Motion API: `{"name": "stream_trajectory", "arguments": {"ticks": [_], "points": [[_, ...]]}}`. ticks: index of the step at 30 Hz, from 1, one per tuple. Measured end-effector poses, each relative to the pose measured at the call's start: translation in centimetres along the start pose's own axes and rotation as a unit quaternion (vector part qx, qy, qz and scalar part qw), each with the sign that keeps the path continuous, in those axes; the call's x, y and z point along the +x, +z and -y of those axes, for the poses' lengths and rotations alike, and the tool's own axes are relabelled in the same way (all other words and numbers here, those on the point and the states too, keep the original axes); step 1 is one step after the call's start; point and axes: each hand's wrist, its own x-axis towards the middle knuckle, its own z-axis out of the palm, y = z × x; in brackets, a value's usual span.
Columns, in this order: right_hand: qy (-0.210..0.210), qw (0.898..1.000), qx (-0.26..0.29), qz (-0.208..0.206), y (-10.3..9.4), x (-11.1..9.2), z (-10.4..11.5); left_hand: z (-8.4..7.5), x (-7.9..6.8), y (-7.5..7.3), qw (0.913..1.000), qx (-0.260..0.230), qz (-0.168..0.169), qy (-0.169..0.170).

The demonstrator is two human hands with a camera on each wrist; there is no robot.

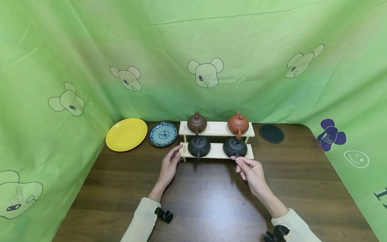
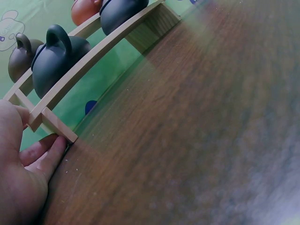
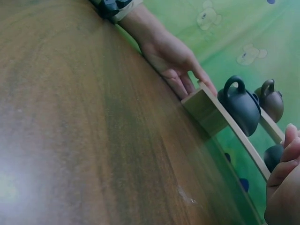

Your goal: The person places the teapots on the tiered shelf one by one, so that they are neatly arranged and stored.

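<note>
A two-tier wooden display stand (image 1: 217, 150) holds the teapots. My left hand (image 1: 169, 166) holds the lower shelf's left end, with a finger on top and others by the leg (image 2: 58, 124). My right hand (image 1: 251, 173) pinches the handle of the right black teapot (image 1: 235, 146), which sits at the lower shelf's right end. Another black teapot (image 1: 199, 146) stands left of it, its handle facing me. On the upper shelf are a dark brown teapot (image 1: 197, 123) and a reddish-brown teapot (image 1: 238, 123). In the right wrist view my right fingers (image 3: 283, 171) hide most of the pinched teapot.
Left of the stand lie a yellow plate (image 1: 127, 135) and a blue patterned plate (image 1: 163, 134). A dark round coaster (image 1: 271, 133) lies to its right. The brown wooden table (image 1: 205, 201) extends in front, and a green printed cloth (image 1: 169, 43) encloses the back and sides.
</note>
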Motion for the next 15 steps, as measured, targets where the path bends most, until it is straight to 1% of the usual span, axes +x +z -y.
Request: {"name": "stream_trajectory", "arguments": {"ticks": [3, 4, 7, 8, 9, 11, 15], "points": [[0.011, 1.0, -0.004, 0.008, -0.1, 0.3, 0.0, 0.6, 0.2, -0.1, 0.9998, -0.001, -0.002, -0.019], [0.015, 1.0, -0.005, 0.01, -0.2, 0.3, 0.0, 1.0, 0.3, -0.2, 0.9998, 0.001, -0.005, -0.02], [0.025, 0.999, -0.012, 0.019, -0.4, 0.4, 0.1, 1.3, 0.3, -0.3, 0.9998, -0.003, -0.004, -0.019], [0.029, 0.999, -0.014, 0.02, -0.4, 0.4, 0.1, 1.1, 0.3, -0.3, 0.9999, -0.001, -0.004, -0.012], [0.033, 0.999, -0.016, 0.019, -0.5, 0.4, 0.2, 0.8, 0.2, -0.2, 0.9999, 0.0, -0.006, -0.014], [0.042, 0.999, -0.017, 0.014, -0.7, 0.2, 0.3, -0.1, 0.0, 0.0, 1.0, 0.001, -0.003, -0.008], [0.05, 0.998, -0.021, -0.008, -1.6, -0.2, 0.5, -1.2, -0.3, 0.3, 0.9998, 0.004, -0.007, -0.02]]}}
